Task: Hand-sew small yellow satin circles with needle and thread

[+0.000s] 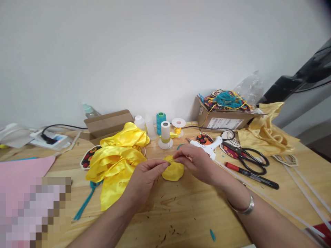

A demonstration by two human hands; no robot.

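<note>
My left hand [150, 172] and my right hand [198, 162] meet near the middle of the table, both pinched closed at the fingertips. Between them runs a thin, dark yellowish thread [172, 160]; its finer details are too small to tell. Just under the fingertips lies a round piece of yellow fabric [173, 173], partly covered by the fingers. To the left of my left hand is a heap of shiny yellow satin ribbon [116, 158]. A white glue gun [207, 148] rests beyond my right hand, which wears a silver bracelet at its wrist.
Black-handled scissors [254, 160] and a red-capped black marker [253, 175] lie on the right. Behind stand a teal thread cone [161, 124], a white spool [165, 132] and a cardboard box [219, 119] of trimmings. Pink sheets [23, 172] and a teal tassel [86, 203] are leftward.
</note>
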